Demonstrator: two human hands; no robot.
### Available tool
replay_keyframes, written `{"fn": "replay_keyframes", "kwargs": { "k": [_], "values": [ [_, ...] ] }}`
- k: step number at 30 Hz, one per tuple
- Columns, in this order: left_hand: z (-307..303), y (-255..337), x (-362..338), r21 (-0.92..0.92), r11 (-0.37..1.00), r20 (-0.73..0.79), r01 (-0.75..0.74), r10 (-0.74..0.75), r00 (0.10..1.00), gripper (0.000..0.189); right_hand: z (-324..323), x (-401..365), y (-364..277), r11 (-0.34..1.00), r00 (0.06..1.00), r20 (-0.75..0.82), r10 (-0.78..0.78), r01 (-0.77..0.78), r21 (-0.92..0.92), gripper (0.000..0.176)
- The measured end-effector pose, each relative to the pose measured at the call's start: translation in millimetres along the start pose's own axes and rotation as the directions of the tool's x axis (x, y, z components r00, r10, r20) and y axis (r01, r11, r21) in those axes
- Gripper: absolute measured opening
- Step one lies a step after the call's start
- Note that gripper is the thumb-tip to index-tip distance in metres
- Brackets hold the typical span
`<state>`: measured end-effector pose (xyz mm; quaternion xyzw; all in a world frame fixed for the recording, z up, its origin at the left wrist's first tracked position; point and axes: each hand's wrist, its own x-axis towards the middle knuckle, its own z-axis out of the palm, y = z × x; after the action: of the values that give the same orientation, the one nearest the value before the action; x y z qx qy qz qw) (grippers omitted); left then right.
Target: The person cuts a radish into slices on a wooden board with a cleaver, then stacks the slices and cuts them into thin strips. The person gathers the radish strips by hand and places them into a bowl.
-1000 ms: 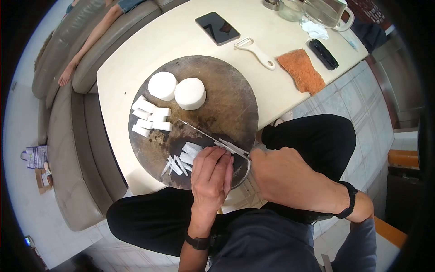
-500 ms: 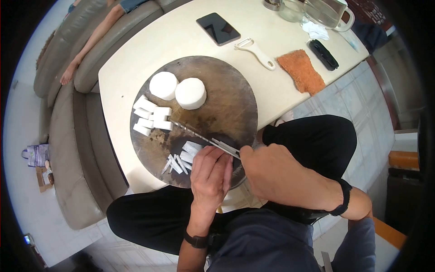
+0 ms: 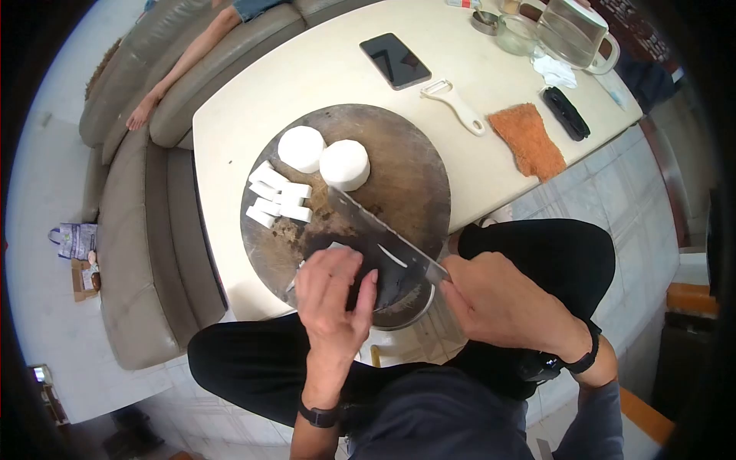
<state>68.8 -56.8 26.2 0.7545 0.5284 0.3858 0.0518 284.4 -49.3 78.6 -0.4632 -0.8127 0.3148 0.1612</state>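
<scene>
My right hand (image 3: 498,299) grips the handle of a cleaver (image 3: 391,230), its blade slanting up and left over the round wooden cutting board (image 3: 406,161). A thin white strip (image 3: 392,255) lies at the blade, on it or just beside it. My left hand (image 3: 330,295) rests over the board's near edge, thumb apart from the curved fingers. White cut pieces (image 3: 335,245) peek out past these fingers, mostly hidden. Two thick round chunks of what looks like white radish (image 3: 345,165) stand farther back, with several white blocks (image 3: 280,198) to their left.
On the cream table (image 3: 253,92) lie a phone (image 3: 395,60), a peeler (image 3: 454,107), an orange cloth (image 3: 529,142) and a black case (image 3: 566,113). A glass pitcher (image 3: 571,34) stands at the back right. Another person's bare leg (image 3: 188,65) rests on the grey sofa (image 3: 142,253).
The cleaver has moved away from my left hand, its blade now tilted to show its flat side. My left hand has shifted left over the cut strips, thumb spreading. The view has shifted slightly.
</scene>
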Motion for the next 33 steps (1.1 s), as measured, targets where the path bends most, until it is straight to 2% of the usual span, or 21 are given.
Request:
{"fn": "replay_keyframes", "kwargs": {
  "k": [4, 5, 7, 10, 13, 17, 19, 28, 33],
  "values": [
    [-9, -4, 9, 0.139, 0.976, 0.074, 0.167, -0.178, 0.981, 0.035, 2, -6, -3, 1.0, 0.997, 0.081, 0.001, -0.002, 0.015, 0.01],
    [-10, -5, 9, 0.145, 0.975, 0.069, 0.167, -0.179, 0.981, 0.035, 2, -5, -3, 1.0, 0.997, 0.081, -0.007, 0.006, 0.017, 0.01],
    [-9, -7, 9, 0.155, 0.979, 0.141, 0.135, -0.157, 0.977, 0.035, 3, -4, -4, 0.995, 0.996, 0.047, 0.077, -0.08, 0.058, 0.01],
    [-7, -10, 9, 0.126, 0.983, 0.139, 0.13, -0.148, 0.979, 0.032, 1, 0, -1, 0.998, 0.998, 0.013, 0.069, -0.069, 0.002, 0.008],
    [-6, -12, 10, 0.061, 0.985, 0.117, 0.16, -0.166, 0.979, 0.026, 3, 4, 3, 1.0, 0.999, -0.043, 0.005, -0.004, 0.02, 0.008],
    [-6, -18, 8, 0.021, 0.987, 0.117, 0.156, -0.158, 0.98, 0.021, 6, 7, 7, 0.999, 0.999, -0.052, 0.01, -0.008, 0.035, 0.01],
    [-10, -20, 8, 0.105, 0.991, 0.143, 0.082, -0.096, 0.985, 0.019, 7, 8, 7, 0.998, 0.998, -0.055, 0.029, -0.026, 0.05, 0.01],
    [-12, -14, 13, 0.19, 0.98, 0.21, -0.066, 0.025, 0.977, 0.017, 10, 8, 9, 1.0, 0.998, -0.069, 0.005, -0.003, 0.024, 0.012],
    [-11, -16, 12, 0.192, 0.98, 0.144, -0.051, 0.023, 0.989, 0.016, 10, 8, 8, 0.999, 0.997, -0.067, 0.026, -0.023, 0.043, 0.013]
  ]
}}
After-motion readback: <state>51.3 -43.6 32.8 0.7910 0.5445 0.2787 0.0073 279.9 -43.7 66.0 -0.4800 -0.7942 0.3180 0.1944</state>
